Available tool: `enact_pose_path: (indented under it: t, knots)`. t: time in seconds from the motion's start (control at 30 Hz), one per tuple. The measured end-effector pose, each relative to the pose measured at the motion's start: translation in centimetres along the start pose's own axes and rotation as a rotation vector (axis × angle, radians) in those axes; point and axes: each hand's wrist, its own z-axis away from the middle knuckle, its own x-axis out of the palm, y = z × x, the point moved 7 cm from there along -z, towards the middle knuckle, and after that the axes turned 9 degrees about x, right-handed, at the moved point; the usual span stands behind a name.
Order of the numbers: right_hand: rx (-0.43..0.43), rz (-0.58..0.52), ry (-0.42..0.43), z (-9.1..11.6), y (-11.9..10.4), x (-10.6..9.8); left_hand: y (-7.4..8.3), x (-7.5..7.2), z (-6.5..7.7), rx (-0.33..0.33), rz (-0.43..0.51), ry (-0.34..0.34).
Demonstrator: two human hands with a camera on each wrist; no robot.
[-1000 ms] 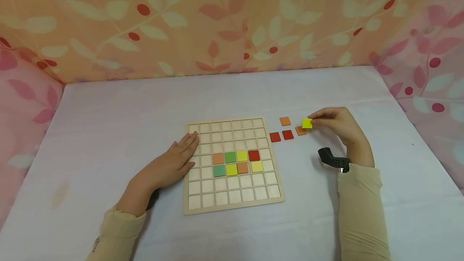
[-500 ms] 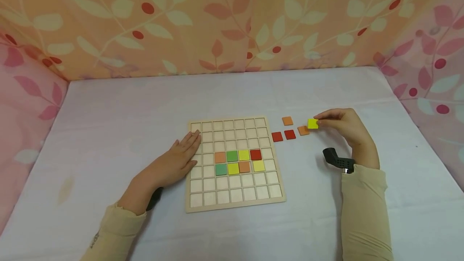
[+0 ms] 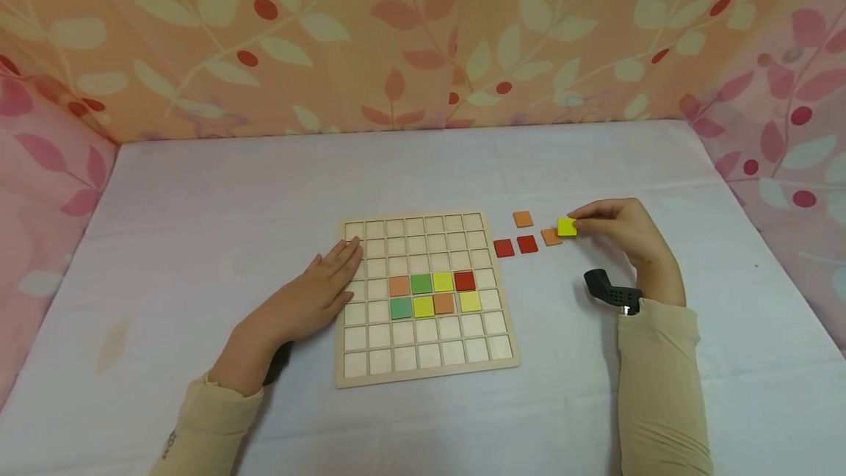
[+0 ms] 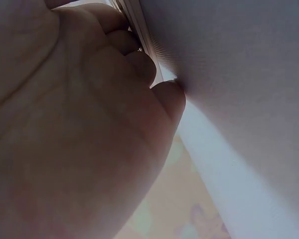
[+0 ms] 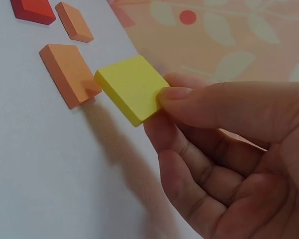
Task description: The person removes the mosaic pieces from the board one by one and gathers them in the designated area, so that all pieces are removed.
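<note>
My right hand (image 3: 624, 236) pinches a yellow square tile (image 5: 131, 88) between thumb and fingers, raised over the table to the right of the board. In the head view the tile partly overlaps an orange tile (image 3: 551, 237) lying on the cloth. My left hand (image 3: 316, 291) rests on the left edge of a wooden grid board (image 3: 423, 379), fingers extended over its border. In the left wrist view the fingertips (image 4: 170, 97) lie against the board's edge. Two rows of coloured tiles sit in the grid's middle cells, among them a green tile (image 3: 421, 284) and a red one (image 3: 465, 280).
Two red tiles (image 3: 504, 247) and another orange tile (image 3: 523, 219) lie on the white cloth (image 3: 264, 189) right of the board. A black camera mount (image 3: 611, 291) projects from my right wrist. A patterned curtain (image 3: 396, 42) stands behind the table.
The view shifts slightly between frames. My right hand keeps its pinch on the yellow tile, which has moved a little to the right of the orange tile. The left hand stays on the board.
</note>
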Motion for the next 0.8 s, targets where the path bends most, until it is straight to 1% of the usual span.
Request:
enact_pose_path:
  t: [0.17, 0.3, 0.47, 0.8]
  knots:
    - [-0.005, -0.011, 0.004, -0.02, 0.15, -0.09, 0.28, -0.14, 0.17, -0.003, -0.039, 0.004]
    - [0.016, -0.003, 0.021, 0.16, 0.08, -0.29, 0.47, -0.22, 0.26, -0.006, -0.059, 0.012]
    - [0.053, 0.009, 0.048, 0.37, 0.04, -0.61, 0.42, -0.15, 0.28, -0.014, -0.057, 0.012]
    - [0.062, 0.005, 0.03, 0.44, 0.96, -0.84, 0.49, -0.19, 0.48, -0.01, -0.046, 0.012]
